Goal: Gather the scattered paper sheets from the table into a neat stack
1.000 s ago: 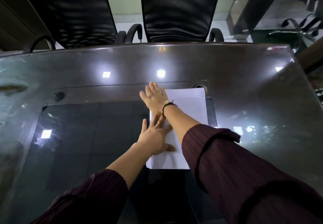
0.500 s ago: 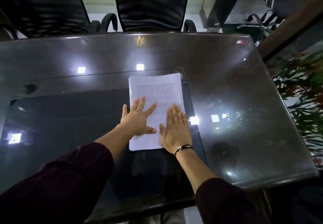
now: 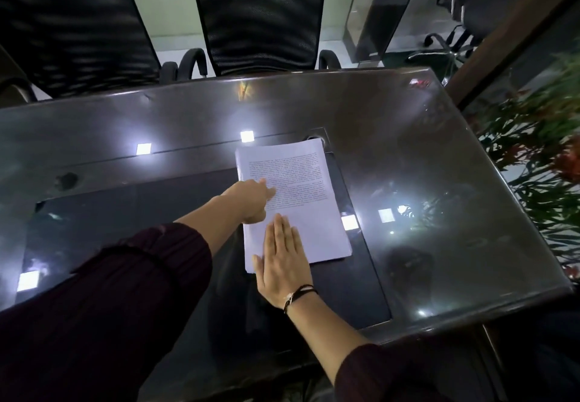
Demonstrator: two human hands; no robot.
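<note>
From your head camera, you have one white stack of printed paper sheets (image 3: 293,200) lying on the dark glossy glass-topped counter (image 3: 423,181), roughly at its middle and turned slightly askew. How many sheets are in the stack cannot be counted; only the top sheet shows, with a block of small print on its far half.

You have two hands in view. Your left hand (image 3: 251,202) reaches in from the left over the stack's left edge, fingers drawn loosely together and pointing toward the printed text; it is blurred, so whether its grip is closed on anything cannot be told. Your right hand (image 3: 284,258) lies flat on the near left corner of the stack, palm down, fingers straight and side by side, spread open and clamped on nothing. A black cord bracelet (image 3: 298,296) sits on that wrist. Both arms wear dark maroon ribbed sleeves (image 3: 131,291).

The stack therefore lies under both hands, extending away from them toward the far right.

Beyond the far edge of the counter stand two black mesh-backed office chairs (image 3: 260,15). To the right of the counter is one green leafy plant with reddish blooms (image 3: 539,150).
</note>
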